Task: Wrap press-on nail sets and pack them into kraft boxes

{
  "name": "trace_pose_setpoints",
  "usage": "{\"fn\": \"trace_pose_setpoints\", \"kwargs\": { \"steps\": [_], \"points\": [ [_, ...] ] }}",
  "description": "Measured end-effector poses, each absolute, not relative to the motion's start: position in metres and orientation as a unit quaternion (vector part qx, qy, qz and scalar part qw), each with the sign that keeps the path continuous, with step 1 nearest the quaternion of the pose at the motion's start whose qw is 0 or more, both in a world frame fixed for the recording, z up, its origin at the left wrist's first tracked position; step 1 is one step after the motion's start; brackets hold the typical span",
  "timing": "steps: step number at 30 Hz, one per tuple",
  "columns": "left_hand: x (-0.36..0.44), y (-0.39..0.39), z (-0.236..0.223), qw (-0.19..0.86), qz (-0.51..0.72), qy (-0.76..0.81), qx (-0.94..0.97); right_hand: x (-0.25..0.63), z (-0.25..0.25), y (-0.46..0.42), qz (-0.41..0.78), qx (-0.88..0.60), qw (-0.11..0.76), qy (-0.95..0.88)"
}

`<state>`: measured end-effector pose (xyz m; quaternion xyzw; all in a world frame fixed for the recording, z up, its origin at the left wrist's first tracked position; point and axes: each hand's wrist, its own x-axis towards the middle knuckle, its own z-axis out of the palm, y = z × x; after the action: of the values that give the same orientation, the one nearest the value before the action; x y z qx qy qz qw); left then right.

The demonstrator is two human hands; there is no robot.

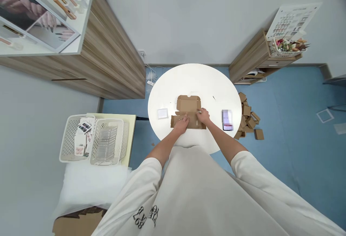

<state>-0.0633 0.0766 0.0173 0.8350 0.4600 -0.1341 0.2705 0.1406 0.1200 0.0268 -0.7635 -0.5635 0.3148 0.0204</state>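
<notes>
An unfolded brown cardboard box (188, 104) lies on the white round table (194, 75) in front of me, its upper panel and side flaps spread out. My left hand (182, 124) presses on its nearer panel with the fingers stretched out. At the right side of the box, my right hand (203, 116) has its fingers closed on the edge of a flap near the fold line. Left of the box lies a small clear rectangular case (162, 113). A phone (227, 120) with a lit, partly blurred screen rests on the right of the table.
Folded small cardboard boxes (247, 115) are heaped on the floor to the right. White baskets (106, 142) with clear cases and printed cards stand on a low table to the left. Wooden cabinets (116, 48) flank the round table. A small dark object (214, 98) lies on it.
</notes>
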Motion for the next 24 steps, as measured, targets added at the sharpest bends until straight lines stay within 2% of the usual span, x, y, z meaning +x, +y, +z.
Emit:
{"fn": "trace_pose_setpoints", "kwargs": {
  "steps": [3,7,11,17,20,24],
  "points": [
    [-0.060,0.078,0.020,0.270,-0.147,0.472,0.827,0.147,0.020,0.129,0.370,-0.750,0.063,-0.544],
    [-0.057,0.078,0.025,0.267,-0.153,0.484,0.819,0.152,0.017,0.123,0.360,-0.747,0.126,-0.544],
    [-0.055,0.077,0.032,0.273,-0.166,0.492,0.810,0.153,0.022,0.116,0.368,-0.746,0.137,-0.537],
    [-0.057,0.069,0.033,0.279,-0.159,0.496,0.807,0.139,0.034,0.094,0.233,-0.742,0.059,-0.625],
    [-0.059,0.066,0.032,0.280,-0.148,0.496,0.809,0.124,0.037,0.076,0.287,-0.664,-0.025,-0.690],
    [-0.063,0.063,0.031,0.287,-0.125,0.492,0.812,0.111,0.036,0.061,0.322,-0.643,-0.110,-0.687]
  ]
}}
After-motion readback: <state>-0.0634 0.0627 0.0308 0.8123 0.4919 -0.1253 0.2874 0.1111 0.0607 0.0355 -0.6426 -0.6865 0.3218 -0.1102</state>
